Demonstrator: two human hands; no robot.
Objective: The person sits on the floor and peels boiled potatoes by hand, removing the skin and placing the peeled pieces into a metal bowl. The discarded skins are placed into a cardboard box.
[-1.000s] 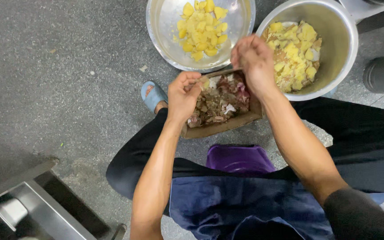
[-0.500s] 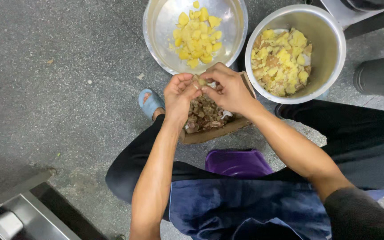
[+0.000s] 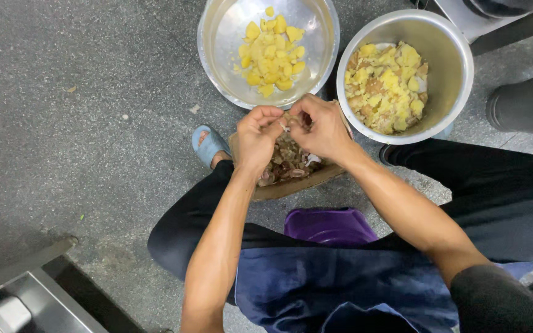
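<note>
Pressed close together near the middle of the view: the left hand (image 3: 257, 139) and the right hand (image 3: 327, 131), with the fingertips of both pinched shut on a small pale bit of food (image 3: 287, 121). Hard to tell what kind of bit, mostly hidden by the fingers. Held just above a flat brown cardboard tray of brown peels and scraps (image 3: 291, 185), which lies at 6 o'clock from the hands. At 12 o'clock, a wide shiny metal bowl (image 3: 217, 58) with a small heap of clean yellow chunks. At 2 o'clock, just beside that bowl, a deep round metal pot (image 3: 454, 86) full of yellow chunks mixed with brownish bits. At 9 o'clock, a foot in a blue sandal (image 3: 208, 145) on the grey speckled floor (image 3: 63, 123). Could go wrong in a few ways, most likely. Might slip from the fingers and drop into the scraps below, being so small and held by the tips only. Might miss the bowl and land on the dirty floor if tossed from here. Might let a bit of peel fall into the clean yellow heap, with that bowl so near. Might pinch or scrape a fingertip, with both hands packed so tight. Might bump the tray and spill scraps by the sandal.
</note>
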